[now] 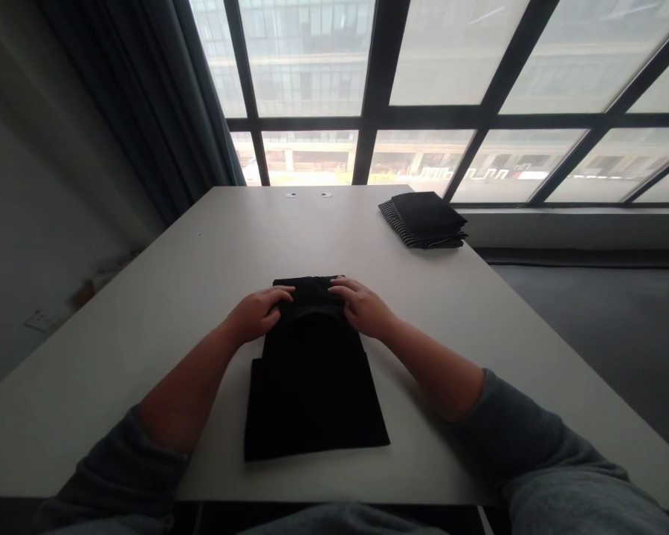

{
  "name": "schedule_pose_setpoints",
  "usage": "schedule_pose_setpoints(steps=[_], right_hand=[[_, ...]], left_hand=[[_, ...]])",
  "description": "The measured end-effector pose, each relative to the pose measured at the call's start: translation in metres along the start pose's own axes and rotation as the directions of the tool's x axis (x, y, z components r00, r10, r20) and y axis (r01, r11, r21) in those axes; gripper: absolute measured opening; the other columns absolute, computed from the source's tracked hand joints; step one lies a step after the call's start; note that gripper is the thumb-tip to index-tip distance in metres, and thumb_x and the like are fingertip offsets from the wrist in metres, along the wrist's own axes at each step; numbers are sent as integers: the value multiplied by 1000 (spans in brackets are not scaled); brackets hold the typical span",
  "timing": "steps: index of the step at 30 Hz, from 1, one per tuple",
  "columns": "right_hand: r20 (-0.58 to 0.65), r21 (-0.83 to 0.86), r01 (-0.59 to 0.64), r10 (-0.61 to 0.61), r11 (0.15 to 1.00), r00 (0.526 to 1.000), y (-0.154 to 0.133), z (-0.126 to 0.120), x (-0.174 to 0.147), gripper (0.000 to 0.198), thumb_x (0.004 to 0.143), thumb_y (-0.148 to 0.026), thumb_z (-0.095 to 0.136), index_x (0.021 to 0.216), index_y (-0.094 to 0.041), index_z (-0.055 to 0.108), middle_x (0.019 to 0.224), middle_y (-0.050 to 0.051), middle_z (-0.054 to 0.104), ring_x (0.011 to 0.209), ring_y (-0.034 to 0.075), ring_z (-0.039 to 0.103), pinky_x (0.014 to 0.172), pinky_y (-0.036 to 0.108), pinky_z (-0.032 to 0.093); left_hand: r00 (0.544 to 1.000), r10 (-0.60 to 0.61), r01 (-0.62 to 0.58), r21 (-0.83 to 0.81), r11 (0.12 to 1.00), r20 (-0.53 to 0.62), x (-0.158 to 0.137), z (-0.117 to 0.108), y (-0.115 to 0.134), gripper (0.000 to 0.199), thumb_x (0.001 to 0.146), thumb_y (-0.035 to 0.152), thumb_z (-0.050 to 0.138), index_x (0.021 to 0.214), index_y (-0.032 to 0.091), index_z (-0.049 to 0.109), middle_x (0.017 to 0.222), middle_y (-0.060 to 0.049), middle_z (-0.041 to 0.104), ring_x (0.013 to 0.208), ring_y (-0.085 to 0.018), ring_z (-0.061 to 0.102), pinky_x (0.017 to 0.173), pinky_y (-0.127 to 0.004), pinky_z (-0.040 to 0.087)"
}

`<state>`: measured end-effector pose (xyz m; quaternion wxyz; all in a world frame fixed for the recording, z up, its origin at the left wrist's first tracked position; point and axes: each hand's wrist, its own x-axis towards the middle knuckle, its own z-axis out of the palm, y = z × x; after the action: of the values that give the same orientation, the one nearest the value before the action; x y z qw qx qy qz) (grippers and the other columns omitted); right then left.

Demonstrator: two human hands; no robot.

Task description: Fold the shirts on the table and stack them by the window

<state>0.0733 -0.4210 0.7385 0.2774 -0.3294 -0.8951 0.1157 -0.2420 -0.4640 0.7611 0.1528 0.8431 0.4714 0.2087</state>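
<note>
A black folded garment (312,401) lies lengthwise on the white table in front of me, its near part wider than its far part. The far end is turned over into a narrow band, with a curved edge just below it. My left hand (259,312) grips the left side of that band, fingers on top and thumb at the near side. On the opposite side my right hand (365,306) holds the band the same way. The cloth is too dark to tell which kind of garment it is.
A stack of folded dark and striped cloth (424,219) sits at the table's far right edge. Two round cable holes are near the back edge of the white table (172,297). Beyond it stand large windows, with a dark curtain (161,96) at the left.
</note>
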Motion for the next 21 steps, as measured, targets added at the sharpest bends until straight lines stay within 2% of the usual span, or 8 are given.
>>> schedule_pose_setpoints(steps=[2,6,8,10,12,15,18,21], right_hand=[[42,-23,-110,111,994,993,-5,14,4,55,100,-22,49,154,-15,54,163,15,46,155,30,38,129,52,33],[307,-129,-255,283,958,909,-8,39,10,70,107,-44,47,166,-8,35,173,21,23,163,35,18,132,56,22],[361,-164,-259,302,952,882,-11,38,8,71,109,-44,47,168,-9,32,174,20,17,164,35,14,133,54,18],[342,-163,-247,290,955,894,-21,27,0,69,109,-41,49,168,-10,32,174,20,16,164,35,12,133,54,17],[261,-129,-206,234,970,937,-39,7,-15,68,107,-37,53,167,-11,34,174,19,18,164,35,11,133,56,17],[188,-14,-19,21,1000,982,-77,-29,-56,63,104,-37,60,162,-16,46,171,17,33,162,33,22,132,55,25],[304,107,185,-210,977,929,-115,-54,-111,50,96,-42,73,141,-20,68,153,14,57,148,32,47,127,52,38],[352,65,147,-161,987,922,-137,-54,-159,44,92,-35,78,133,-21,73,141,13,64,134,31,59,117,48,50]], left_hand=[[998,-43,47,94,994,-46,10,20,2,47,99,30,49,143,20,61,160,-10,53,151,-28,46,127,-48,36],[973,-204,170,266,949,104,22,58,0,66,105,46,48,165,19,39,173,-12,30,161,-36,25,130,-59,23],[964,-227,177,304,936,138,20,62,3,67,106,45,46,167,20,34,175,-11,26,162,-36,22,131,-59,20],[966,-218,167,310,936,137,10,54,12,64,107,44,46,166,22,36,175,-10,25,162,-37,20,131,-60,18],[979,-165,128,271,954,117,-10,39,28,60,107,43,48,163,23,43,175,-10,26,163,-37,19,130,-63,18],[995,22,-35,128,991,101,-62,14,64,54,103,45,57,154,25,54,171,-11,37,159,-35,30,128,-57,29],[970,158,-167,37,985,183,-127,1,98,43,93,42,75,134,30,67,152,-9,58,141,-30,53,117,-48,44],[966,160,-178,76,981,204,-179,8,116,37,87,29,80,123,30,71,134,-6,68,124,-28,64,106,-44,53]])
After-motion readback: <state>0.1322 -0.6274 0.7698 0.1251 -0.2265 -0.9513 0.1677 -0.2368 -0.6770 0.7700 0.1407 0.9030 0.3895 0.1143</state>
